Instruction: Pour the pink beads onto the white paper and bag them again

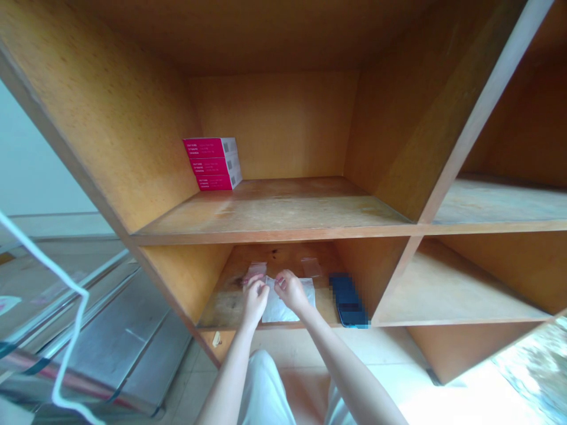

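Note:
My left hand [256,298] is over the lower shelf, its fingertips pinched together just in front of a small clear plastic bag [258,268]. Beside it, my right hand [290,290] also has its fingers closed in a pinch, turned toward the left one. What lies between the fingertips of either hand is too small to make out. Beneath both hands a flat white sheet or bag [281,311] rests near the shelf's front edge, partly covered by them. Another small clear plastic bag [311,267] lies farther back, to the right of my right hand.
A wooden cabinet's middle board [283,235] runs above my hands. On the upper shelf stand three stacked pink-and-white boxes [212,165]. A dark, partly blurred phone-like object [352,314] lies right on the lower shelf. Left are a white cable [80,319] and metal panels [119,330].

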Demonstrator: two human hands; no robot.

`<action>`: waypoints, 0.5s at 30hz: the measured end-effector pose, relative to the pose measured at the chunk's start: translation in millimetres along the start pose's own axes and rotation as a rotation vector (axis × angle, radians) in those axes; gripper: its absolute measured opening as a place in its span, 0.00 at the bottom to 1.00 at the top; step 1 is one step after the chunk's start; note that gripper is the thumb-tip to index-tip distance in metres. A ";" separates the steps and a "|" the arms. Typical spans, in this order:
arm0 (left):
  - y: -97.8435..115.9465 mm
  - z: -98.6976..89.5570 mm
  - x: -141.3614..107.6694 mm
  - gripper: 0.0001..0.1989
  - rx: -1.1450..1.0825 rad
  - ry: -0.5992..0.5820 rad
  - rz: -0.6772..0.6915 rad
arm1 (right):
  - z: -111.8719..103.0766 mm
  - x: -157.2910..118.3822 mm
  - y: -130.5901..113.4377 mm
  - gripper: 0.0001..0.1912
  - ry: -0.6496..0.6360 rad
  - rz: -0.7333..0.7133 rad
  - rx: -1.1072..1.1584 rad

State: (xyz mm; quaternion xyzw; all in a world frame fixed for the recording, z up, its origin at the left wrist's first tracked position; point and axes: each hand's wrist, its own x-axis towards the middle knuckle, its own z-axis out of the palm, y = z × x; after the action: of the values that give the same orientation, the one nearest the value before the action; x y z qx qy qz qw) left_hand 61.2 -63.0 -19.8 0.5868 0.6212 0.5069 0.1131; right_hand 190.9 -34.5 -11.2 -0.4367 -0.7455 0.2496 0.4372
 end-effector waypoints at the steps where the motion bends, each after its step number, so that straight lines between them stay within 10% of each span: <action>1: 0.1 -0.2 0.3 0.08 -0.002 -0.002 -0.001 | -1.8 0.3 -1.6 0.08 -0.030 -0.040 0.009; 9: 3.3 -2.8 -2.6 0.07 -0.144 -0.057 -0.097 | -12.5 10.1 -7.9 0.11 -0.261 -0.288 -0.070; 15: 8.9 -7.9 -8.2 0.11 -0.509 -0.110 -0.444 | -25.1 17.7 -3.1 0.08 -0.377 -0.170 -0.009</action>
State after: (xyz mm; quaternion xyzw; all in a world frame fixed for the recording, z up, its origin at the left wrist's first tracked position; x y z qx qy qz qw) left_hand 63.2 -75.7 -13.1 0.4167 0.5802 0.5763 0.3971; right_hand 207.2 -20.9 11.3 -0.3198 -0.8493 0.2860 0.3077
